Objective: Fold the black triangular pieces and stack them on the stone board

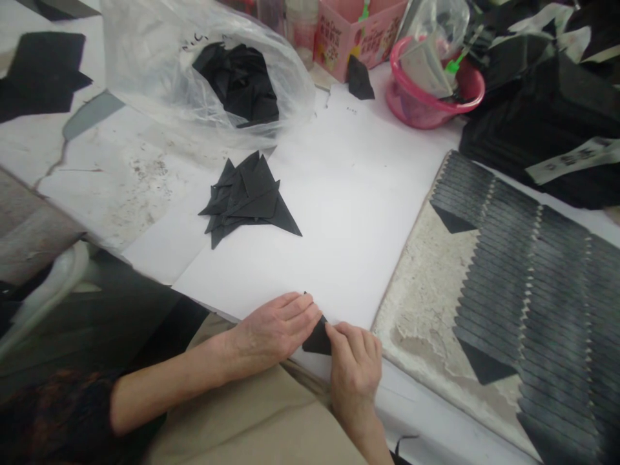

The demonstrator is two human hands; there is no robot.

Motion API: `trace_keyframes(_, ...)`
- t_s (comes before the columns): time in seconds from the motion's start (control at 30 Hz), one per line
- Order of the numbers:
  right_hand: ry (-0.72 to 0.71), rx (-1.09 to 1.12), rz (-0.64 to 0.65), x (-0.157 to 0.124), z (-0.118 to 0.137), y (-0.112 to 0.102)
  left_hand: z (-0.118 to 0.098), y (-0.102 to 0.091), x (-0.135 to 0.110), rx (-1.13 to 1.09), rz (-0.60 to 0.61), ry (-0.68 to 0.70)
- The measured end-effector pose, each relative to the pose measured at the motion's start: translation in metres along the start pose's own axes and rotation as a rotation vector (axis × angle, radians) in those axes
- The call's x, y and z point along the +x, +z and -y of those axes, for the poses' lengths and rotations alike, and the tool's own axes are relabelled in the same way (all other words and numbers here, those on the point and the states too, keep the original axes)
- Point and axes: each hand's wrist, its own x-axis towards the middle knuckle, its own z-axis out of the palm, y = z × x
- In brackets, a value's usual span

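At the table's front edge lies a small black pointed piece (318, 338) of flat sheet material, partly hidden by both hands. My left hand (278, 328) covers its left side, fingers together and pressed down along its upper edge. The thumb of that hand is out of sight. On the opposite side, my right hand (356, 361) pinches the piece's edge with thumb and curled fingers. Beyond the hands, a loose pile of similar black pieces (249, 197) rests on the white sheet (334, 245).
To the right, a board (421, 284) carries overlapping rows of black pieces (504, 271). A clear plastic bag (150, 71) holding black pieces sits at the back, near a pink box (334, 42) and a pink basin (421, 113). Black stacks (547, 97) stand at the far right.
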Motion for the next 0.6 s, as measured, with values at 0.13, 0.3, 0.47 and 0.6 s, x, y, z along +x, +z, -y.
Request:
trace_keyframes(0.13,0.015,0.006,0.024,0.000,-0.004,-0.007,-0.001,-0.001,0.003,-0.045,0.001,0.000)
trace_keyframes(0.3,0.028,0.001,0.051,-0.008,-0.010,-0.016,-0.004,-0.003,0.002,-0.045,0.030,-0.041)
trace_keyframes(0.47,-0.017,-0.023,0.033,-0.014,-0.011,-0.016,-0.009,0.001,0.000,-0.007,0.036,-0.035)
trace_keyframes(0.6,-0.016,-0.035,0.029,-0.016,-0.009,-0.014,-0.012,0.004,0.002,0.007,0.024,-0.012)
